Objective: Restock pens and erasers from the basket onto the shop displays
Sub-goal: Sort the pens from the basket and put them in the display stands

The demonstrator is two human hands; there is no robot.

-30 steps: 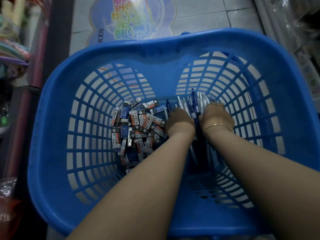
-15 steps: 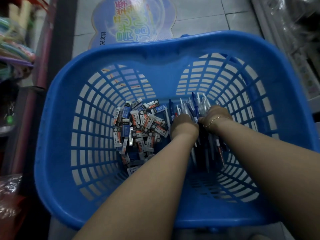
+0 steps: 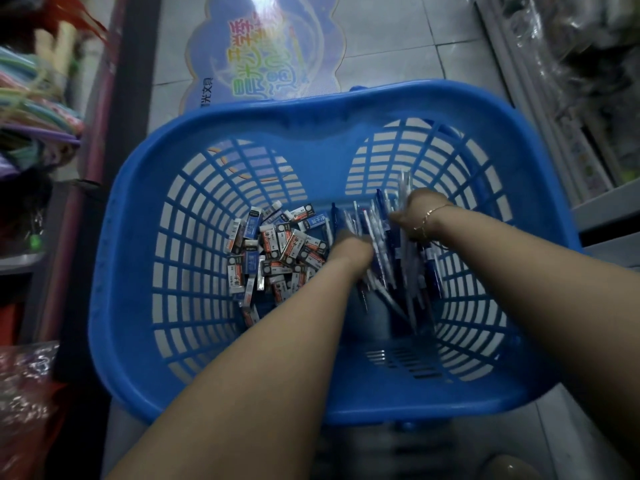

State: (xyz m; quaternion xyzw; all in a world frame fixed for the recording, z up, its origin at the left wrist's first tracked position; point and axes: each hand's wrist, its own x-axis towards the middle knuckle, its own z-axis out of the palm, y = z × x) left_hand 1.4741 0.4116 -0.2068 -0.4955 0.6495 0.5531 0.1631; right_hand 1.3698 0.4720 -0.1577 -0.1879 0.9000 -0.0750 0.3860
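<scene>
My right hand and left hand both grip pens inside the basket; erasers lie beside them, so nothing is restocked yet, I judge.

The basket is moulded blue plastic with a smooth, semi-gloss finish and slotted lattice walls. Erasers, left of the left hand's fingers, carry printed paper sleeves. Pens between the fingers of both hands show glossy plastic barrels. The bracelet behind the right fingers is shiny, gold-coloured metal. Floor tiles are smooth and reflective.
</scene>
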